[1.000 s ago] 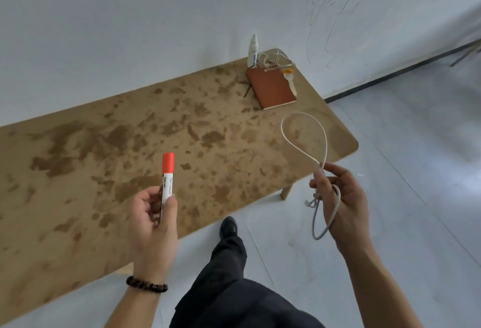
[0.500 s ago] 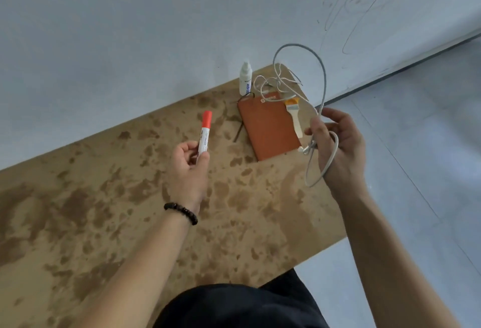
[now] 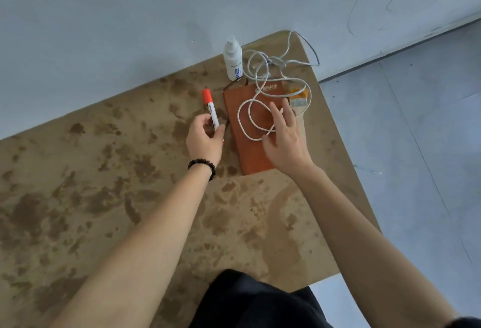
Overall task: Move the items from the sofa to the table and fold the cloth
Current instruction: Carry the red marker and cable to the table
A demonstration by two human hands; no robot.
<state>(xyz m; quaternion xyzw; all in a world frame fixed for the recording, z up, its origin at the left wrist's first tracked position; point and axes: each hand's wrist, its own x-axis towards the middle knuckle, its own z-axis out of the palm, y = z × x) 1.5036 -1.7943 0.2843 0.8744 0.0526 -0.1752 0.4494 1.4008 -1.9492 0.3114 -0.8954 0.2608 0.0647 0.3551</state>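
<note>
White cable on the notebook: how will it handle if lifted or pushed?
Likely floppy: the white cable lies in loose loops across the notebook, so should droop if lifted. Thin, probably light. A push would likely reshape loops, not slide it whole.

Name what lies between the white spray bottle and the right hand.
In the head view, the top end of the orange notebook, with loops of white cable lying across it.

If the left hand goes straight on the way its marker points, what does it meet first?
Likely only the wall. The left hand aims the marker over bare table, passing left of the spray bottle; depth is unclear.
</note>
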